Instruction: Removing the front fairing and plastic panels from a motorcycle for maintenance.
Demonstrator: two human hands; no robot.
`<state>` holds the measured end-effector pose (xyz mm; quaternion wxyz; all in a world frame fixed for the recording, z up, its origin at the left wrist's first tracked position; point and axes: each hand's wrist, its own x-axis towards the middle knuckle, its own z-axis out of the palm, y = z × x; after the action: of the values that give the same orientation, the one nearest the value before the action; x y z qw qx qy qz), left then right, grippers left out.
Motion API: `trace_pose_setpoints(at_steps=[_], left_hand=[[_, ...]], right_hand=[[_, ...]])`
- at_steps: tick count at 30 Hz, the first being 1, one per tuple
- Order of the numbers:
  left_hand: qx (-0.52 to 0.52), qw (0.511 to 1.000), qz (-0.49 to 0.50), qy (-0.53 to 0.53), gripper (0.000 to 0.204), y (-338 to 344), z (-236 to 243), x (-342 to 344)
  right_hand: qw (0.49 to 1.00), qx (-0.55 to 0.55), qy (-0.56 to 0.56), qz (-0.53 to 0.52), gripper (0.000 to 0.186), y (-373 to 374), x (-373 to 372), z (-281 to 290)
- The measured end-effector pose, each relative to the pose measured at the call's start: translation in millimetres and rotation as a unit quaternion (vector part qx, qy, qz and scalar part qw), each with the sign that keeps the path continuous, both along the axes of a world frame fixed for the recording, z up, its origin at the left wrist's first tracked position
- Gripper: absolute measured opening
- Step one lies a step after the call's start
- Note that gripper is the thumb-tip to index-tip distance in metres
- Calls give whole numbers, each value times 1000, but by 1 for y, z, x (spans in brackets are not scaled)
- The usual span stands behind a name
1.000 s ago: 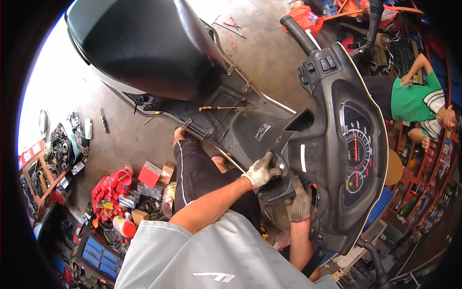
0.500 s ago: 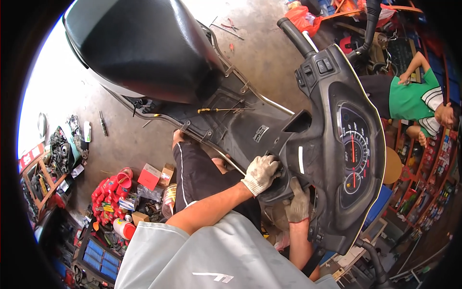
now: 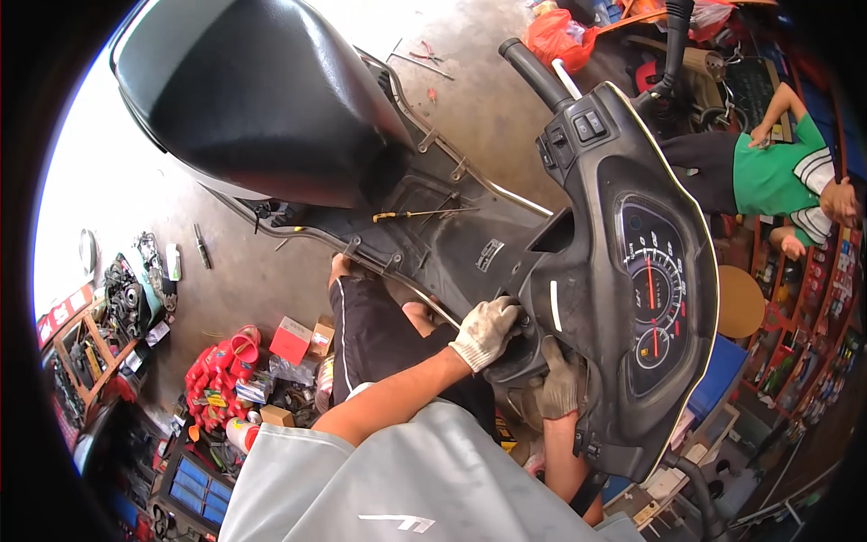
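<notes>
Wearing a pale work glove, my left hand (image 3: pixel 486 335) is closed on the upper edge of a black plastic panel (image 3: pixel 521 361) below the scooter's handlebar cover. Its fingertips lie by a dark round part there. My right hand (image 3: pixel 559 390), gloved too, is at the panel's right side, one finger stretched up along its face. Its other fingers are bent and partly hidden under the panel. Above and to the right is the handlebar cover (image 3: pixel 587 262) with its instrument cluster (image 3: pixel 652 289). A yellow-handled screwdriver (image 3: pixel 390 217) lies on the scooter's footboard.
The black seat (image 3: pixel 271 99) fills the upper left. Pliers (image 3: pixel 428 52) and a metal rod lie on the floor beyond. A person in a green shirt (image 3: pixel 777 181) is at the right beside shelves. Red containers (image 3: pixel 214 372) and boxes crowd the floor at lower left.
The view has shifted slightly, so the handlebar cover appears a little further left. Both hands stay at the same places on the panel. The person in green has moved an arm.
</notes>
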<state>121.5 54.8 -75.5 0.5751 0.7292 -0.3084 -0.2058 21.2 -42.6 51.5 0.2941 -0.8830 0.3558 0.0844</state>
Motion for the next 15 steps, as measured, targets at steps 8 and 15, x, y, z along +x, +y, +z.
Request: trace_pose_setpoints(at_steps=[8, 15], left_hand=[[26, 994, -43, 97, 24, -4, -6, -3], [11, 985, -65, 158, 33, -2, -6, 1]], right_hand=[[918, 230, -132, -295, 38, 12, 0, -14], [965, 128, -119, -197, 36, 3, -10, -30]])
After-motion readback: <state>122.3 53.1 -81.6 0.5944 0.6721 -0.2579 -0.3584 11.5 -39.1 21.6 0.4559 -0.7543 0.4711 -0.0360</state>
